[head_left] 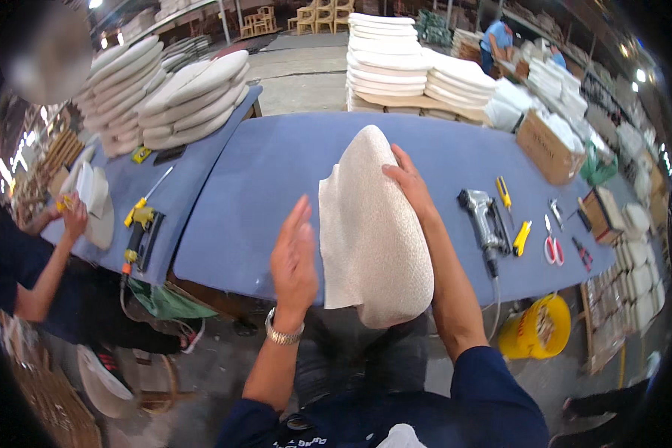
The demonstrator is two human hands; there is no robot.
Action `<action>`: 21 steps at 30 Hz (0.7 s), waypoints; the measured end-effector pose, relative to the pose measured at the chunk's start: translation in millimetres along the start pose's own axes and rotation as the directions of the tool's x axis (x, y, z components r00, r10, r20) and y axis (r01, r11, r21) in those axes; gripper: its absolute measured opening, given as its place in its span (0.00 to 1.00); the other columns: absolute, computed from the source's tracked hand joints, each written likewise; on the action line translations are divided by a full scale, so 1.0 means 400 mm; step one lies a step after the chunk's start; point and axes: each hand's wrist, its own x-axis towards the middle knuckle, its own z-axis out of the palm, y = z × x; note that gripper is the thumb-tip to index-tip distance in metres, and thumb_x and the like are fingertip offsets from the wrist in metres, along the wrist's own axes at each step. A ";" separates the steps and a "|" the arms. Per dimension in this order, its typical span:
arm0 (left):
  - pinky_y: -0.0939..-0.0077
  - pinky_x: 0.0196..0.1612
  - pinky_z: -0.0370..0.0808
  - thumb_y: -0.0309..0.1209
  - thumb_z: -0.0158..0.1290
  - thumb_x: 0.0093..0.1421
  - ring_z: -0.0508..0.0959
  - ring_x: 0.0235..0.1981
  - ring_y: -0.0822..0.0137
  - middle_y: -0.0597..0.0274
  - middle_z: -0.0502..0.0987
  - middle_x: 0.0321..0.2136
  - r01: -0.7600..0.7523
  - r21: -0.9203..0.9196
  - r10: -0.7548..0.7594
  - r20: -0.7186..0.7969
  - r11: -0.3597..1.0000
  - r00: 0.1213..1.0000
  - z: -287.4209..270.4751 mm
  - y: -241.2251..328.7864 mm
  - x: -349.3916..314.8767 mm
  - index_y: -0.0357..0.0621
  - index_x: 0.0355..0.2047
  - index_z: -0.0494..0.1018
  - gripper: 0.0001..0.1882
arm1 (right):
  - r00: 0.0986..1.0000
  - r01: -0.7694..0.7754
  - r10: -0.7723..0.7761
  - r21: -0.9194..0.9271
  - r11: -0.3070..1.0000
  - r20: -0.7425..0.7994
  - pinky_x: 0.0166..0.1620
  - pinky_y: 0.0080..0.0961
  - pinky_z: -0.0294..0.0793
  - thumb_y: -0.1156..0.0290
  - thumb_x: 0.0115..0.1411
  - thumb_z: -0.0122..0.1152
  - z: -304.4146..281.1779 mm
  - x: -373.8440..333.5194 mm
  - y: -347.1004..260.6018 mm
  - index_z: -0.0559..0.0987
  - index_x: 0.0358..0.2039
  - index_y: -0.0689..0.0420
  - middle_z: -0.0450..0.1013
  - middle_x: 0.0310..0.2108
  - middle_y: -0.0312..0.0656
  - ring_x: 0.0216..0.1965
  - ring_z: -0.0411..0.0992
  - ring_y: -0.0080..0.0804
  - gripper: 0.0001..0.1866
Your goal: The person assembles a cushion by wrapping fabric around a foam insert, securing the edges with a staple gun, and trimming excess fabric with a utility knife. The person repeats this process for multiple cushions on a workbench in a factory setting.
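Note:
A seat pad covered in pale beige textured fabric (384,231) stands on edge in front of me, above the near side of the blue table (276,172). Fabric sticks out past its left side as a loose flap. My right hand (412,183) grips the pad's upper right edge, thumb on the near face, the other fingers partly hidden behind it. Just left of the flap, my left hand (294,261) is held up with its fingers stretched out, holding nothing. A metal watch (284,328) is on my left wrist.
Right of the pad lie a pneumatic staple gun (485,224), a screwdriver (505,194), a yellow cutter (522,237) and scissors (552,246). A yellow bucket (519,336) stands below. Pads are stacked behind (384,60) and at left (194,104). A co-worker's hand (75,216) works at left.

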 end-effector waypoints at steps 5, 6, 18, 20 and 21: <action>0.63 0.74 0.47 0.41 0.35 0.78 0.50 0.75 0.55 0.42 0.51 0.73 -0.019 0.049 0.005 0.283 0.999 0.959 0.114 -0.086 0.102 0.33 0.72 0.51 0.31 | 0.995 0.084 -0.082 -0.040 0.996 0.050 0.75 0.32 0.41 0.51 0.73 0.47 0.061 -0.035 -0.020 0.54 0.73 0.64 0.44 0.77 0.49 0.77 0.42 0.41 0.38; 0.62 0.75 0.43 0.42 0.33 0.78 0.45 0.76 0.55 0.42 0.47 0.75 -0.050 0.098 0.017 0.315 0.994 0.949 0.131 -0.129 0.104 0.34 0.73 0.48 0.32 | 0.989 0.117 -0.118 0.007 0.993 0.093 0.75 0.32 0.40 0.51 0.74 0.44 0.100 -0.042 0.000 0.53 0.74 0.63 0.44 0.77 0.48 0.77 0.41 0.40 0.37; 0.61 0.69 0.62 0.46 0.39 0.76 0.63 0.68 0.53 0.48 0.57 0.70 0.211 -0.102 -0.185 0.219 0.972 0.958 0.108 -0.301 0.046 0.39 0.73 0.51 0.33 | 0.991 0.087 -0.105 0.207 0.974 0.078 0.75 0.34 0.41 0.49 0.76 0.36 0.138 -0.155 0.093 0.51 0.74 0.63 0.46 0.76 0.50 0.77 0.44 0.41 0.37; 0.60 0.68 0.64 0.46 0.44 0.74 0.64 0.68 0.52 0.44 0.59 0.69 0.258 0.389 -0.319 0.100 0.885 0.943 0.040 -0.382 0.006 0.35 0.70 0.56 0.34 | 0.991 0.033 -0.064 0.245 0.969 0.120 0.75 0.34 0.43 0.49 0.76 0.36 0.117 -0.207 0.115 0.51 0.74 0.64 0.49 0.75 0.51 0.76 0.47 0.41 0.37; 0.60 0.68 0.65 0.48 0.48 0.72 0.61 0.70 0.52 0.41 0.58 0.70 0.322 0.610 -0.389 -0.025 0.724 0.921 0.035 -0.404 -0.008 0.31 0.69 0.57 0.37 | 0.990 0.011 -0.047 0.256 0.967 0.134 0.75 0.34 0.44 0.48 0.77 0.36 0.079 -0.251 0.111 0.52 0.74 0.64 0.50 0.75 0.51 0.75 0.49 0.41 0.37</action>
